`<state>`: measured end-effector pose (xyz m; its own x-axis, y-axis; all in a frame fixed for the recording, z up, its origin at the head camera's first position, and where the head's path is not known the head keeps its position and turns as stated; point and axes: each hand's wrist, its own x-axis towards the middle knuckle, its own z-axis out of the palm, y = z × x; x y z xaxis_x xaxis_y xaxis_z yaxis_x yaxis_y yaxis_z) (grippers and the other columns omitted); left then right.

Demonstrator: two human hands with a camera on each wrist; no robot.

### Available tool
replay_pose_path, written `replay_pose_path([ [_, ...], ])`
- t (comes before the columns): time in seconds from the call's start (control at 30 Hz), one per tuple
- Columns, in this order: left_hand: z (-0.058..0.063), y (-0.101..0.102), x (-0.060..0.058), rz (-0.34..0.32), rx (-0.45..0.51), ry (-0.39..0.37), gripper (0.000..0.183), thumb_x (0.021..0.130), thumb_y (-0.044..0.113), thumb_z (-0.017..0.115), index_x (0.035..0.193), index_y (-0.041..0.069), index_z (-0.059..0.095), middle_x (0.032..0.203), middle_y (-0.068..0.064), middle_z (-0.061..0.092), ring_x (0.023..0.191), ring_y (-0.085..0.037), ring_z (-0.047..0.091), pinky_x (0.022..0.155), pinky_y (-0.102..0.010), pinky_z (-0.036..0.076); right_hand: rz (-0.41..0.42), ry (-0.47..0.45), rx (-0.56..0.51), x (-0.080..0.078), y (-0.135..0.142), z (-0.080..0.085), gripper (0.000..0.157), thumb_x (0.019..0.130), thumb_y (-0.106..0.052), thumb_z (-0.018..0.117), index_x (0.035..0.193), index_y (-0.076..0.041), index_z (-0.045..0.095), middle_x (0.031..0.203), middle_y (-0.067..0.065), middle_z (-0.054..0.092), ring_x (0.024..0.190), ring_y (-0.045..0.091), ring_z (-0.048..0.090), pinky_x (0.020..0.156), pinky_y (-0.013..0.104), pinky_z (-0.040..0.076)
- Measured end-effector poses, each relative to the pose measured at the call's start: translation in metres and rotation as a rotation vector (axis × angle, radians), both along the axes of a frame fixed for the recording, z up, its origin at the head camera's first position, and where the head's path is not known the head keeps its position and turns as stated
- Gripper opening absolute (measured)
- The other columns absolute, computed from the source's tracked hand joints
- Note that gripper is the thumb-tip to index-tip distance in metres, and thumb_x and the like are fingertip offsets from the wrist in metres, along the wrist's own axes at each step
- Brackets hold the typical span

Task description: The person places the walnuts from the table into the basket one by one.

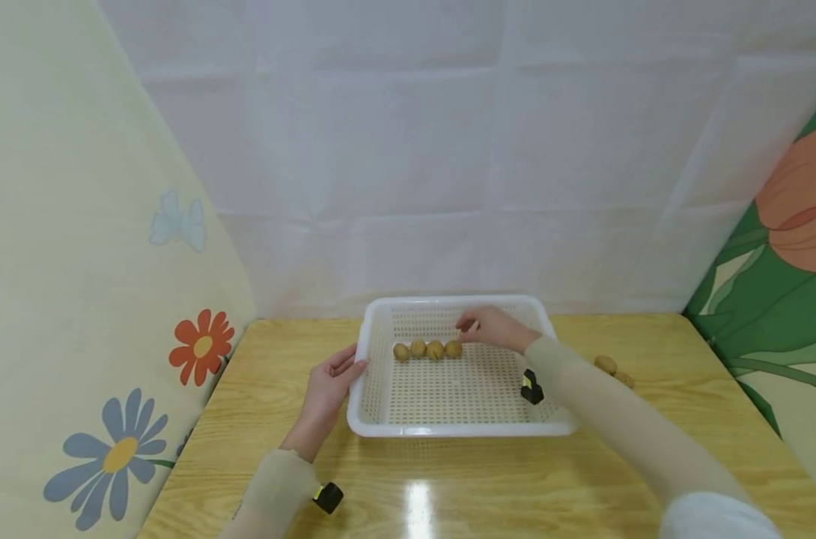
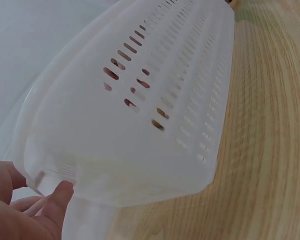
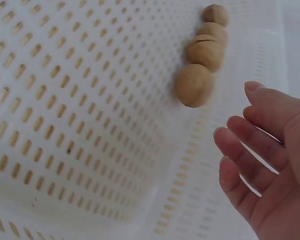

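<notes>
A white perforated plastic basket sits on the table. Several walnuts lie inside it in a row near the back wall. My left hand grips the basket's left rim between thumb and fingers, as the left wrist view of the hand also shows. Over the inside of the basket, just right of the row, is my right hand. In the right wrist view this hand holds nothing, its fingers loosely bent and apart from the nearest walnut.
To the right of the basket, partly behind the right sleeve, a few more walnuts lie on the wooden table. A white cloth hangs behind the table, with flower-patterned panels at both sides.
</notes>
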<state>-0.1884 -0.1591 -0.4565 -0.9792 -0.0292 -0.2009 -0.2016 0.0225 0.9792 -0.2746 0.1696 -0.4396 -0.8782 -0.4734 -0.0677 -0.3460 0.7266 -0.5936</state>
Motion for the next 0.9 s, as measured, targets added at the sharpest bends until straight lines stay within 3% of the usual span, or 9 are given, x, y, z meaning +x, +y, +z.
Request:
replay_pose_path([
  [0.17,-0.002,0.0,0.001,-0.003,0.006,0.0,0.05,0.103,0.015,0.068,0.149,0.002,0.054,0.145,-0.022,0.06,0.125,-0.027,0.065,0.093,-0.028,0.06,-0.004,0.015,-0.033,0.007,0.013,0.023,0.032,0.1,-0.018,0.071,0.126,0.001,0.07,0.117,0.013,0.074,0.109,0.031,0.069,0.097,0.047,0.058],
  [0.47,0.0,-0.001,0.0,-0.003,-0.006,-0.001,0.049,0.103,0.014,0.068,0.149,0.003,0.054,0.145,-0.021,0.06,0.128,-0.031,0.063,0.096,-0.031,0.059,-0.039,0.015,-0.054,0.022,0.048,0.049,0.034,0.101,-0.024,0.072,0.13,-0.006,0.069,0.116,0.009,0.073,0.098,0.023,0.069,0.085,0.043,0.06],
  [0.7,0.002,-0.001,0.001,-0.008,-0.005,0.008,0.05,0.103,0.014,0.067,0.149,0.002,0.054,0.146,-0.022,0.059,0.128,-0.03,0.062,0.098,-0.031,0.058,-0.051,0.071,-0.066,0.039,0.089,0.054,0.038,0.101,-0.025,0.072,0.132,-0.004,0.068,0.119,0.013,0.073,0.098,0.024,0.069,0.087,0.048,0.059],
  [0.9,0.002,-0.001,0.0,-0.006,-0.01,0.005,0.049,0.103,0.013,0.067,0.149,0.002,0.055,0.145,-0.022,0.06,0.125,-0.028,0.064,0.095,-0.029,0.059,-0.108,0.081,-0.06,0.057,0.124,0.053,0.039,0.1,-0.026,0.072,0.131,-0.002,0.068,0.12,0.016,0.073,0.098,0.024,0.069,0.082,0.042,0.059],
])
